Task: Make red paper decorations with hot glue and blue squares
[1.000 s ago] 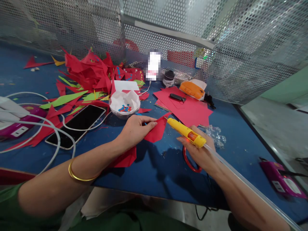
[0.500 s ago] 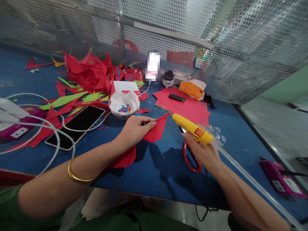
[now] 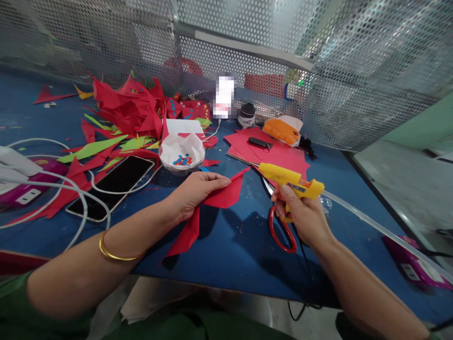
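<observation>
My left hand (image 3: 198,189) pinches a folded piece of red paper (image 3: 226,194) between thumb and fingers; its pointed end reaches to the right. A lower flap of the red paper hangs under my palm toward the table's front edge. My right hand (image 3: 306,215) is wrapped around the handle of a yellow glue gun (image 3: 288,178), with a long clear glue stick (image 3: 368,222) sticking out of its back. The gun's nozzle points left, close to the paper's tip; I cannot tell whether they touch. Red-handled scissors (image 3: 283,236) lie beneath my right hand, partly hidden.
A paper-lined bowl (image 3: 182,151) holds small red and blue bits. Left of it lie a black phone (image 3: 113,186), white cables and a heap of red paper (image 3: 129,106). Red sheets (image 3: 279,158) lie behind the gun. A purple power strip (image 3: 414,264) sits at the right edge.
The glue gun has turned more level and moved a little right, its handle now showing in my right hand. My left hand has hardly moved; the lower red flap has shifted and shows more.
</observation>
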{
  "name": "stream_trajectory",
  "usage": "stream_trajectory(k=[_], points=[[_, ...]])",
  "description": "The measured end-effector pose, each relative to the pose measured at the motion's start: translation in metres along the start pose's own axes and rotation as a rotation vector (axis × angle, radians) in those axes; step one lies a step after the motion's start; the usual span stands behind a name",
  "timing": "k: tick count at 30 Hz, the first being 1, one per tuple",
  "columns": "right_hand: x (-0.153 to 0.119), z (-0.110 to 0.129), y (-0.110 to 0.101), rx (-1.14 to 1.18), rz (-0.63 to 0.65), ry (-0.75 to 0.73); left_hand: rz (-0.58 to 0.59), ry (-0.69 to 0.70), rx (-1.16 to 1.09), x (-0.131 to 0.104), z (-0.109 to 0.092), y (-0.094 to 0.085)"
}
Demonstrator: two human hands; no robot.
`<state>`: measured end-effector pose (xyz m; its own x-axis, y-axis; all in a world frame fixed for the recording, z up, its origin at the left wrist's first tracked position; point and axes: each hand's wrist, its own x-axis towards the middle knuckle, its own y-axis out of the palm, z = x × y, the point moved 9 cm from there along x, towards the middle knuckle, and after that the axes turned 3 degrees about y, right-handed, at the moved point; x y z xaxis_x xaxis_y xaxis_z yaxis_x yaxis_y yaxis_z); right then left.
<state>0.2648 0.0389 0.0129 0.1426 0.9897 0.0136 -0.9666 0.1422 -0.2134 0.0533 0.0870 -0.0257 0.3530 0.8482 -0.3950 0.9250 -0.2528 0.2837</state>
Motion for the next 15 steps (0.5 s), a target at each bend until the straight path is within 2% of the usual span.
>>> stream_trajectory(k=[10,15], points=[[0.002,0.002,0.002,0.016,0.075,0.061,-0.026,-0.091,-0.043,-0.004,0.002,0.005],[0.01,0.01,-0.021,0.062,-0.015,0.073,-0.044,-0.059,-0.084,-0.002,-0.001,0.003]])
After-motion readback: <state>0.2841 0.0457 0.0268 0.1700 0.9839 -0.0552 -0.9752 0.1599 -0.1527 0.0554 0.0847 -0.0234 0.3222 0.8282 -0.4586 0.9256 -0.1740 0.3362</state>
